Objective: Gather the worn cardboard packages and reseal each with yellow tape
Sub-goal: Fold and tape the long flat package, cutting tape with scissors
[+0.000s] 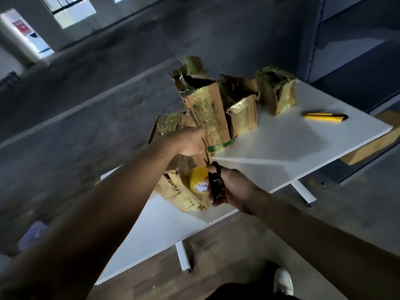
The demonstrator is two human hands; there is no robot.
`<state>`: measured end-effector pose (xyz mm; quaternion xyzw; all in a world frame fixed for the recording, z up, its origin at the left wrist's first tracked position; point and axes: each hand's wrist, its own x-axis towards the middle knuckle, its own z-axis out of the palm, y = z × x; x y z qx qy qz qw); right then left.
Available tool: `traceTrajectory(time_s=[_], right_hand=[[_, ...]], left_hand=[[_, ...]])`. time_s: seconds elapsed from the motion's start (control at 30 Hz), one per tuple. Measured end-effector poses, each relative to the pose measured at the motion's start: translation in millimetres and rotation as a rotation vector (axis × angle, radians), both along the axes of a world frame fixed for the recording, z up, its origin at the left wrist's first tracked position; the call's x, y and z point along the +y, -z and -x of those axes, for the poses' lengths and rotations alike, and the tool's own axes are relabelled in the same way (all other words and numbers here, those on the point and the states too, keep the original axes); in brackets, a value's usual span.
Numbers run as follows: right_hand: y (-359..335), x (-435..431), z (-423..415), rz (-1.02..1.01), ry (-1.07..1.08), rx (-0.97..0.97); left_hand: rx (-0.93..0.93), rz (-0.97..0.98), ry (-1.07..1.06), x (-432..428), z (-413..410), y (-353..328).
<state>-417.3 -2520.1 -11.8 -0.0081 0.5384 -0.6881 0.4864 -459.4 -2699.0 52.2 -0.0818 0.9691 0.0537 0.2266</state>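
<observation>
Several worn cardboard packages wrapped in yellowish tape stand on a white table [292, 144]. The tallest package [205, 113] is upright at the middle, with two shorter ones [242, 111] [277, 92] to its right. A crumpled package [179, 191] lies near the front edge, and a yellow tape roll [198, 179] rests against it. My left hand [188, 141] pinches a strip of tape stretched up from the roll. My right hand [229, 187] grips black scissors [214, 182], whose blades meet the strip just below the left hand.
A yellow utility knife [324, 117] lies on the table's right side. The table's legs [184, 256] stand on a grey floor. A brown cardboard piece [372, 146] shows under the table's right edge. My white shoe [283, 280] is at the bottom.
</observation>
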Motion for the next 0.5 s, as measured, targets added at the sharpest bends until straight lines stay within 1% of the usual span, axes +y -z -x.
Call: traceTrajectory(time_s=[0.07,0.2,0.27,0.33,0.37,0.4,0.47,0.5], right_hand=[[1,-1,0,-0.044,0.036,0.016],[-1,-6,1,-0.071,0.127,0.003],[-3,-9,-2,-0.055,0.195,0.019],[-6,-12,-10,-0.049,0.291,0.04],[-8,-14,-15,-0.04,0.326,0.054],[-10,-16,-20,-0.028,0.349,0.068],[-14,-19,-33,-0.011,0.376,0.089],[-16,-21,-39,-0.009,0.39,0.099]], left_hand=[[-0.055,0.083,0.054,1,9,0],[-0.309,0.033,0.182,11,20,6],[-0.393,0.009,0.279,14,20,10],[-0.406,0.01,0.358,7,22,16],[-0.403,0.001,0.362,4,21,15],[-0.41,-0.011,0.352,0,22,16],[-0.407,0.005,0.396,-4,25,15],[-0.368,0.008,0.436,-3,25,13]])
